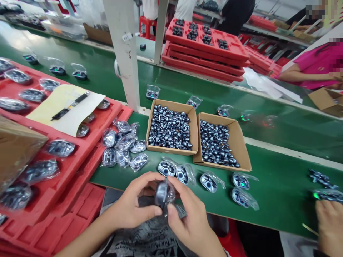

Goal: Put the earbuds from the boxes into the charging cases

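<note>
Both forearms come in from the bottom of the view, and the hands meet at 12 o'clock, wrists angled inward. The left hand [135,201] is closed around one side of a dark earbud case in a clear plastic bag [164,194], with its thumb lying below. The right hand [190,221] grips the other side, so the bagged case is held between both, just off the near edge of the green desk [278,203]. Just beyond, more bagged cases [207,182] lie in a row from 12 to 2 o'clock. At 11 o'clock, a loose pile of bagged cases [123,144] sits beside a red foam tray [88,153], which carries a pen [70,105] on a sheet of paper [83,114]. Two cardboard trays [170,128] of dark earbuds stand at 12 o'clock. Another person's hand [331,228] shows at 3 o'clock. Farther off, stacked red trays [206,50] stand at 1 o'clock, and a person in a pink top [316,64] sits at 2 o'clock.
</note>
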A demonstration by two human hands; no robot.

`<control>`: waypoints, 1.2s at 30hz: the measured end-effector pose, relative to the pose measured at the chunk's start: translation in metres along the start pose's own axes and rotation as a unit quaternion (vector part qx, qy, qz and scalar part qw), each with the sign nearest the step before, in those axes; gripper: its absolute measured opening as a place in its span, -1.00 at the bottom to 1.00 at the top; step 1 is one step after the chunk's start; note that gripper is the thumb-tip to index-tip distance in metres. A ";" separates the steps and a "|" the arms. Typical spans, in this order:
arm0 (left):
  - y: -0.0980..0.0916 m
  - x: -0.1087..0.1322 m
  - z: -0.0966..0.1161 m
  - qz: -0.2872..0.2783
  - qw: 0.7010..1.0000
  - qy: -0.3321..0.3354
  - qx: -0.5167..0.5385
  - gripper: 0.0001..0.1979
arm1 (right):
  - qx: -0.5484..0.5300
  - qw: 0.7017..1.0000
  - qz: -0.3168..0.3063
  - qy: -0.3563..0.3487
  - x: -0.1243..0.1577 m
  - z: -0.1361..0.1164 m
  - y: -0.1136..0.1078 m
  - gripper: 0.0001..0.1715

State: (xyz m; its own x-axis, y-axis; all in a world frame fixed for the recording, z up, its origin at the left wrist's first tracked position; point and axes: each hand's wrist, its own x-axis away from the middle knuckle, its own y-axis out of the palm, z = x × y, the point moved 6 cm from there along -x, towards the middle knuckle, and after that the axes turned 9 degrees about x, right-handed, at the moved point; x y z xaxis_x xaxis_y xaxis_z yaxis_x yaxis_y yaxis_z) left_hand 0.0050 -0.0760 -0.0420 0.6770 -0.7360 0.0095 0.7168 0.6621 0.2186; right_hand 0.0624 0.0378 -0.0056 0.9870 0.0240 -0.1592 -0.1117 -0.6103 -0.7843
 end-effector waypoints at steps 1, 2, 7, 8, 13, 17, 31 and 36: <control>0.000 -0.001 0.002 0.005 1.000 0.002 -0.005 -0.47 | 0.002 1.000 0.007 0.001 -0.001 0.000 -0.001 -0.43; -0.001 -0.001 0.002 0.008 1.000 0.001 -0.002 -0.48 | 0.002 1.000 0.016 0.003 -0.001 0.000 -0.003 -0.44; 0.002 -0.003 -0.006 -0.030 0.984 -0.049 0.167 -0.51 | -0.094 0.991 0.056 0.079 -0.006 0.013 -0.006 -0.54; 0.002 -0.004 -0.006 -0.035 0.979 -0.046 0.196 -0.54 | -0.113 0.987 0.063 0.096 -0.007 0.016 -0.006 -0.55; 0.004 -0.006 -0.001 -0.036 0.982 -0.007 0.188 -0.67 | -0.118 0.982 0.104 0.105 -0.008 0.020 -0.011 -0.55; 0.008 -0.004 0.001 -0.074 0.991 0.008 0.113 -0.70 | -0.132 0.978 0.131 0.099 -0.002 0.021 -0.017 -0.61; 0.013 -0.001 -0.009 -0.043 0.982 0.041 -0.181 -0.66 | -0.034 0.958 0.223 0.178 0.051 0.056 -0.020 -0.82; -0.038 -0.010 0.005 0.133 0.789 0.071 -0.595 -0.63 | 0.059 0.930 0.247 0.264 0.084 0.109 -0.017 -0.75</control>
State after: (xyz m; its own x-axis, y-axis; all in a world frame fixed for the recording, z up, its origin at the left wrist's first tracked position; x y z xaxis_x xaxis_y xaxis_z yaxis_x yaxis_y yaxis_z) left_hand -0.0295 -0.0945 -0.0451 0.7807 -0.5818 -0.2280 0.1381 0.5166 -0.8450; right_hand 0.1346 0.1360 -0.0712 0.7274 -0.6480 -0.2256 -0.5481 -0.3510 -0.7592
